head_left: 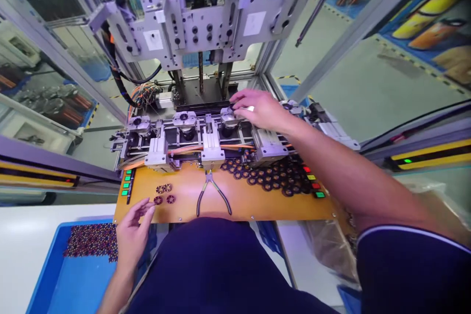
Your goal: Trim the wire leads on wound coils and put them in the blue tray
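Note:
My right hand (259,109) reaches over the right metal fixture (229,118) of the row, its fingertips closed at a small dark ring-shaped part (231,106) on top. The fingers partly cover that part. My left hand (133,233) is low at the left of the orange work plate (191,206), fingers bent and thumb apart, with nothing visible in it. Its fingertips come close to a small dark-red ring (158,200), one of several small rings grouped there. A middle fixture (184,120) and a left fixture (139,123) each carry a dark round part on top.
Pliers (209,179) lie with handles spread mid-plate. Many black rings (270,175) cover the plate's right side. A blue tray (73,282) at lower left holds rows of small rings. A large metal press head (202,24) hangs above the fixtures. Yellow side bars (434,154) flank the station.

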